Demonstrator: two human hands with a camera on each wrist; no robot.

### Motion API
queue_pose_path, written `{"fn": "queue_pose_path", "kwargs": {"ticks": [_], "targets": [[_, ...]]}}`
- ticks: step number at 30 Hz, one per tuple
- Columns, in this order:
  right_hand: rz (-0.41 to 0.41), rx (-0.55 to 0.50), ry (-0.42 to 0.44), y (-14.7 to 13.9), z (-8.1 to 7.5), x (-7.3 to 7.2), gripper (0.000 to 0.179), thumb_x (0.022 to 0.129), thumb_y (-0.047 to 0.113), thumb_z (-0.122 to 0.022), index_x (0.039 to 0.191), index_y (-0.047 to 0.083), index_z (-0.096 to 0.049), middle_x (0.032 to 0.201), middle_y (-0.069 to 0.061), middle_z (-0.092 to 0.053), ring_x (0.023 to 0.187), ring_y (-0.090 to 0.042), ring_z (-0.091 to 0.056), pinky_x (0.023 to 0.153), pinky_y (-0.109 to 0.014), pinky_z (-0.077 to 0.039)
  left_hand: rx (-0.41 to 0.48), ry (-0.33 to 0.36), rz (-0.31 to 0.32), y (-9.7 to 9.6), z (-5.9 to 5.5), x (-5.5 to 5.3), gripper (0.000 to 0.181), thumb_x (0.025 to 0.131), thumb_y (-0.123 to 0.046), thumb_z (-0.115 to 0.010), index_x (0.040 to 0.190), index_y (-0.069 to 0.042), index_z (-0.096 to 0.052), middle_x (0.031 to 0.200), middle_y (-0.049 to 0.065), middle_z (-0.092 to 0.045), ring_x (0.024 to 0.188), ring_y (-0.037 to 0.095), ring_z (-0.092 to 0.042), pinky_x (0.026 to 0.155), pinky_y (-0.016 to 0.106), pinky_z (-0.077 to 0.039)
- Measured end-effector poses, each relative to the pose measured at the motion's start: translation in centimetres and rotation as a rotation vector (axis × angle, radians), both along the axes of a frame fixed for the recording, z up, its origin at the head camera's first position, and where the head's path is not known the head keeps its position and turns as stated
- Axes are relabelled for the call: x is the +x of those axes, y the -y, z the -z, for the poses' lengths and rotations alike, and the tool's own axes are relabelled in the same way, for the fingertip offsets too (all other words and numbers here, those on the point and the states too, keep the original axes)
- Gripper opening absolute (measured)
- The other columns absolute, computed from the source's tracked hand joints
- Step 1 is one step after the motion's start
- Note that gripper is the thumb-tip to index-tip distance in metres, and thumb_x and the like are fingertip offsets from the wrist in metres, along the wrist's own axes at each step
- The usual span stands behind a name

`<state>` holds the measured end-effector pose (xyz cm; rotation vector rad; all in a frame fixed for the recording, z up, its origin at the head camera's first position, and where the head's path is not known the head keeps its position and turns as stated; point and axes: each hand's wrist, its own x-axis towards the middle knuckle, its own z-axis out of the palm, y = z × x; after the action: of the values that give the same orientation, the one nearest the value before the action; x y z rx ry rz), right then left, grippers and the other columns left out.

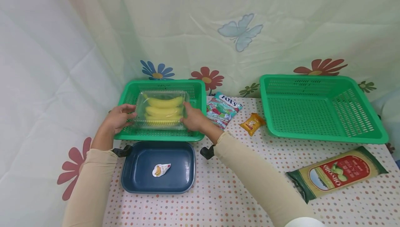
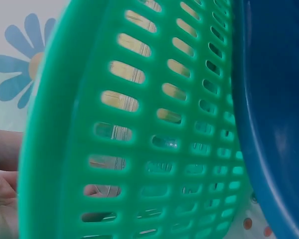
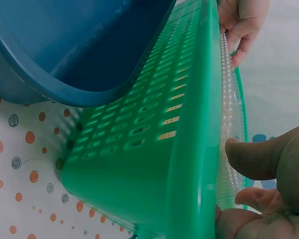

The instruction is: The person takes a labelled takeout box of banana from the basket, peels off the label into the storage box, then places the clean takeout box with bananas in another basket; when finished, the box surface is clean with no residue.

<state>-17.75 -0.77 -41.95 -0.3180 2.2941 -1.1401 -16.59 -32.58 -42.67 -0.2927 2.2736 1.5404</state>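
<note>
A clear plastic clamshell box (image 1: 140, 115) with several yellow bananas (image 1: 164, 102) inside sits in the left green basket (image 1: 200, 137). My left hand (image 1: 120, 116) is at the box's left end, fingertips on its edge; in the left wrist view the basket wall hides much of that hand (image 2: 5, 199). At the right end, my right hand (image 1: 193, 117) holds the box's edge between thumb and fingers. In the right wrist view, the right thumb (image 3: 259, 157) meets the box's ridged rim (image 3: 226, 99), which shows just above the basket rim.
In front of the basket stands a blue tray (image 1: 157, 188) holding a small banana-picture label (image 1: 160, 170). To the right lie a FOX'S candy bag (image 1: 223, 108), an orange wrapped snack (image 1: 252, 124), a second green basket (image 1: 325, 136) and an Olivoila pasta pack (image 1: 339, 174).
</note>
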Motion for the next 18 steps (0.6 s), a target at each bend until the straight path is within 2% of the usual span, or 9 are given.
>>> {"fn": "queue_pose_path", "kwargs": {"ticks": [6, 9, 12, 15, 18], "targets": [[0.032, -0.058, 0.026, 0.1, 0.1, 0.0, 0.073, 0.104, 0.013, -0.058, 0.163, 0.014, -0.015, 0.154, -0.031, -0.043, 0.082, -0.040, -0.074, 0.074, -0.044, -0.061, 0.001, 0.008, -0.001, 0.0, -0.1, 0.0, 0.056, 0.107, -0.005, -0.048, 0.158, 0.003, -0.027, 0.164, 0.025, -0.024, 0.149, 0.044, -0.032, 0.119, 0.054, -0.036], [0.055, -0.094, 0.044, 0.0, 0.1, 0.1, 0.073, 0.104, 0.012, -0.059, 0.163, 0.015, -0.017, 0.155, -0.030, -0.040, 0.082, -0.042, -0.073, 0.077, -0.048, -0.061, -0.001, 0.015, 0.007, 0.1, -0.4, 0.0, 0.055, 0.107, -0.005, -0.047, 0.158, 0.003, -0.026, 0.164, 0.026, -0.023, 0.149, 0.044, -0.032, 0.119, 0.054, -0.036], [0.064, -0.101, 0.034, 0.0, 0.0, 0.1, 0.073, 0.104, 0.012, -0.059, 0.164, 0.015, -0.016, 0.160, -0.026, -0.037, 0.086, -0.046, -0.072, 0.081, -0.051, -0.060, -0.039, 0.006, 0.017, -0.1, -0.8, 0.1, 0.054, 0.107, -0.006, -0.047, 0.157, 0.002, -0.028, 0.164, 0.027, -0.025, 0.148, 0.045, -0.034, 0.119, 0.056, -0.036], [0.041, -0.051, -0.053, -0.2, -0.2, 0.2, 0.072, 0.104, 0.016, -0.059, 0.163, 0.011, -0.019, 0.163, -0.021, -0.034, 0.119, -0.043, -0.065, 0.101, -0.053, -0.053, -0.150, -0.019, 0.031, -0.5, -1.3, 0.2, 0.054, 0.108, -0.011, -0.049, 0.157, 0.000, -0.032, 0.163, 0.027, -0.028, 0.146, 0.046, -0.037, 0.116, 0.058, -0.037], [-0.002, 0.019, -0.180, -0.6, -0.5, 0.4, 0.069, 0.105, 0.021, -0.058, 0.162, 0.006, -0.023, 0.163, -0.020, -0.035, 0.148, -0.038, -0.040, 0.118, -0.053, -0.038, -0.287, -0.050, 0.051, -1.0, -1.8, 0.4, 0.054, 0.108, -0.016, -0.049, 0.158, -0.003, -0.034, 0.163, 0.027, -0.031, 0.146, 0.048, -0.035, 0.115, 0.062, -0.037]]}}
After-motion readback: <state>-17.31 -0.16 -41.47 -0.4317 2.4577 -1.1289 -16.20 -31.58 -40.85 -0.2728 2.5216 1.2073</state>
